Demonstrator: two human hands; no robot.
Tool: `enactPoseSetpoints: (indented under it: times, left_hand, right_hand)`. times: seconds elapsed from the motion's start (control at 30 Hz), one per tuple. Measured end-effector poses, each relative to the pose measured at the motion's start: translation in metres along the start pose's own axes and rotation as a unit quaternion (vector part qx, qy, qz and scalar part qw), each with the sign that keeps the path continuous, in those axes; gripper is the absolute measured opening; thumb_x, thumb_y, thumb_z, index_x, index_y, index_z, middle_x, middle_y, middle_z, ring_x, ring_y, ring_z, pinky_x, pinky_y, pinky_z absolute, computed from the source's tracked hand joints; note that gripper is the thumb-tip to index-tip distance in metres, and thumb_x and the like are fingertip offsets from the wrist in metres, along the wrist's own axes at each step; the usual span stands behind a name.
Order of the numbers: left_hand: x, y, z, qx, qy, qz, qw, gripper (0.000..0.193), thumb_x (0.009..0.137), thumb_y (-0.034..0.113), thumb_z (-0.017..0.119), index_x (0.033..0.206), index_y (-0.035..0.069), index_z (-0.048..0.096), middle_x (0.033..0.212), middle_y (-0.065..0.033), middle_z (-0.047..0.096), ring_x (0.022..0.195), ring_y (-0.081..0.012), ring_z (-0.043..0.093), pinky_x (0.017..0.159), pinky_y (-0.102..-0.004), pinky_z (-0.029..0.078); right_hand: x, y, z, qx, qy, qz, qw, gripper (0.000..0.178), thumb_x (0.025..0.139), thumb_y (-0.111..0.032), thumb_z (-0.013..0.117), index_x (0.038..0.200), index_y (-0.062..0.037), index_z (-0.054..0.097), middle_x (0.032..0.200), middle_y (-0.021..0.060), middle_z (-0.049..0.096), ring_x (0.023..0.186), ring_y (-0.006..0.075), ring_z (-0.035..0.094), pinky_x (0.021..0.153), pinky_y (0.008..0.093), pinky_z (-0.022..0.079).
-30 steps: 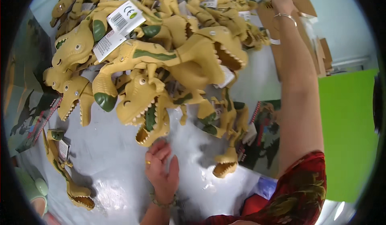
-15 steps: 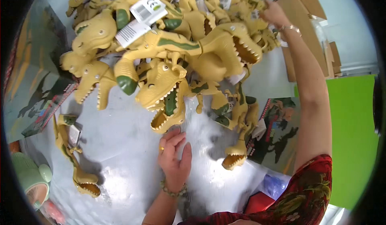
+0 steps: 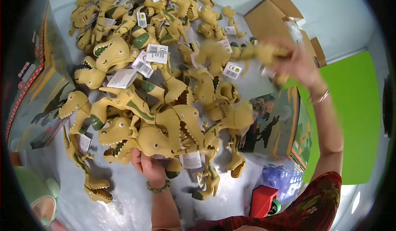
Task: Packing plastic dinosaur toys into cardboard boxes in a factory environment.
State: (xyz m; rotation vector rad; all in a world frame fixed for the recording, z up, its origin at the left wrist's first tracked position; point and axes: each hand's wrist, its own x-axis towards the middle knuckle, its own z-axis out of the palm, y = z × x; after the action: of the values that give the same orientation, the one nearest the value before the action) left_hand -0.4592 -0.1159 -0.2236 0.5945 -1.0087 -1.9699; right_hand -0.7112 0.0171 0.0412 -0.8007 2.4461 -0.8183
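White tags [image 3: 157,53] on the tan toy dinosaurs [image 3: 116,54] carry black barcodes and bold black marks, some with a green dot; their fine print is illegible. The left-hand printed box [image 3: 36,103] bears small pinkish lettering, too small to read.

A glossy, pale grey tabletop [image 3: 134,196] reflects light toward its near side, a plain pale-blue wall [image 3: 346,20] stands beyond it, and a flat bright-green panel [image 3: 350,119] at right adjoins a whitish surface [image 3: 348,196] bearing a bright streak.

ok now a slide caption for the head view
Left hand touches piled toy dinosaurs while the blurred right hand holds another dinosaur.
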Motion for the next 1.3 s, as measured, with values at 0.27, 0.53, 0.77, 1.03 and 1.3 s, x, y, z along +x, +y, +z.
enactPoseSetpoints:
  times: [0.27,0.53,0.77,1.03,1.3]
  left_hand:
    - [-0.004,0.014,0.038,-0.022,0.123,0.022,0.992,0.015,0.078,0.011,0.042,0.076,-0.003,0.047,0.072,-0.0054,0.052,0.065,-0.0105,0.048,0.059,-0.0222,0.039]
    - [-0.011,0.011,0.042,0.025,0.192,0.011,0.981,0.016,0.075,0.010,0.042,0.084,-0.003,0.047,0.077,-0.0071,0.053,0.068,-0.0119,0.050,0.064,-0.0248,0.042]
    - [-0.005,0.016,0.029,-0.008,0.079,0.027,0.997,0.014,0.067,-0.003,0.044,0.080,-0.003,0.047,0.076,-0.0030,0.050,0.066,-0.0087,0.045,0.061,-0.0203,0.038]
    - [-0.049,0.076,-0.009,0.057,0.013,-0.032,0.998,0.021,0.066,0.003,0.052,0.086,-0.004,0.050,0.081,-0.0135,0.056,0.072,-0.0174,0.053,0.067,-0.0269,0.043]
    - [-0.072,0.108,-0.085,0.075,0.053,-0.064,0.994,0.027,0.070,0.010,0.054,0.092,-0.004,0.047,0.081,-0.0144,0.056,0.072,-0.0187,0.054,0.066,-0.0291,0.044]
  right_hand:
    - [0.161,0.132,-0.072,-0.272,0.428,0.025,0.862,0.033,0.064,-0.022,0.059,0.087,0.0000,0.053,0.085,0.0187,0.057,0.078,0.0307,0.056,0.070,0.0348,0.044]
    - [0.215,0.211,-0.001,-0.304,0.331,0.098,0.888,0.037,0.061,-0.022,0.058,0.089,0.0021,0.053,0.079,0.0196,0.058,0.077,0.0313,0.056,0.069,0.0352,0.044]
    - [0.128,0.134,0.036,-0.343,0.132,0.045,0.929,0.041,0.059,-0.020,0.064,0.091,0.0016,0.050,0.075,0.0184,0.058,0.071,0.0268,0.057,0.062,0.0339,0.045]
    - [-0.015,0.063,0.072,-0.188,0.004,0.086,0.978,0.061,0.060,-0.019,0.064,0.112,0.0004,0.040,0.083,0.0187,0.057,0.076,0.0256,0.056,0.068,0.0314,0.044]
    - [-0.067,0.006,-0.019,0.038,-0.040,0.020,0.998,0.053,0.065,-0.006,0.057,0.115,-0.0010,0.039,0.087,0.0064,0.054,0.075,0.0159,0.055,0.067,0.0256,0.044]
